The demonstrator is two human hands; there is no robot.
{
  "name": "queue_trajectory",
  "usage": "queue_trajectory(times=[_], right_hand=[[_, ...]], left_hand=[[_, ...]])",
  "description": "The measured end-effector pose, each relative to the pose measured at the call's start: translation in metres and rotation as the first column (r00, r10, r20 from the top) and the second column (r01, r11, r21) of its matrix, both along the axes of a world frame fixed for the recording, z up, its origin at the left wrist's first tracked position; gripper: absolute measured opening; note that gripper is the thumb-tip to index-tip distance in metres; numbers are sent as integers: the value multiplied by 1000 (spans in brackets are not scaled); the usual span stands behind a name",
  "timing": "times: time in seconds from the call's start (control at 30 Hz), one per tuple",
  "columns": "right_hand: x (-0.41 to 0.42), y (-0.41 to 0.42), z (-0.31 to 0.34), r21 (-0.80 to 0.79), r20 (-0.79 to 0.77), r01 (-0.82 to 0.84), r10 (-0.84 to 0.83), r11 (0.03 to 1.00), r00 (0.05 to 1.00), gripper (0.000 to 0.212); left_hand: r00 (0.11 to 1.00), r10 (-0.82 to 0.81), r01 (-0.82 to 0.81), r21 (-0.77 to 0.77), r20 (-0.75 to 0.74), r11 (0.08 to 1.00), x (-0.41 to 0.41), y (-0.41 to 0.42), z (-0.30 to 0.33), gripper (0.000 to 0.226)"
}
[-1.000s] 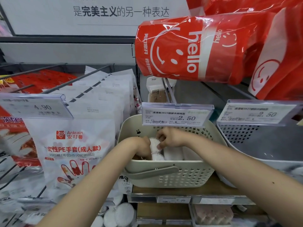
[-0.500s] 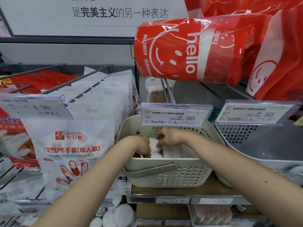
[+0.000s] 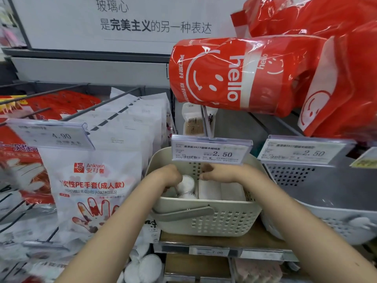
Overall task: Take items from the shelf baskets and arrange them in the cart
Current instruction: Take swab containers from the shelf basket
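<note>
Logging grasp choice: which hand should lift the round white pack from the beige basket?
Left. The left hand already curls against the round white pack in the beige basket; the right hand sits apart from it.

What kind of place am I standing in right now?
Most likely a shop aisle for household goods. Price tags are clipped along the shelves, packs of disposable gloves hang on pegs, and a cream basket of stock sits on the shelf.

A cream perforated plastic basket [image 3: 204, 219] sits on the wooden shelf [image 3: 255, 240], holding round white ridged containers [image 3: 186, 183]. Left hang white glove packets [image 3: 91, 190]; right stands a grey perforated basket [image 3: 326, 193]; above hang red plastic bags [image 3: 234, 74].
</note>
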State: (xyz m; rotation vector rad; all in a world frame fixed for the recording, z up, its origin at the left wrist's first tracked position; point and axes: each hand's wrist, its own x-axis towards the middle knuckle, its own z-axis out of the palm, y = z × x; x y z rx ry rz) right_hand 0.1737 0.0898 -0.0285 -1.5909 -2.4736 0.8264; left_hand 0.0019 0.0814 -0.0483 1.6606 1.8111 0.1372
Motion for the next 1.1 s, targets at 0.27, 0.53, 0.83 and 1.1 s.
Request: queue_trajectory(times=[0.27,0.53,0.83,1.1], right_hand=[[39,-61,8,293,-86,31,-6,956,996,37],[48,-119,-14,711,-192,-6,204,703,960,30],[-17,-169,-73,636,-276,-352,628,687,727,23],[-102,-226,-147,63,-124,-822,822,565,556,31]], left_hand=[[959,-142,30,411,244,911,7,-24,17,21],[954,-126,284,686,-273,670,20,-140,31,38],[870,493,-435,498,17,750,-10,-304,-54,40],[369,917,-920,199,153,338,-27,-456,-122,34]])
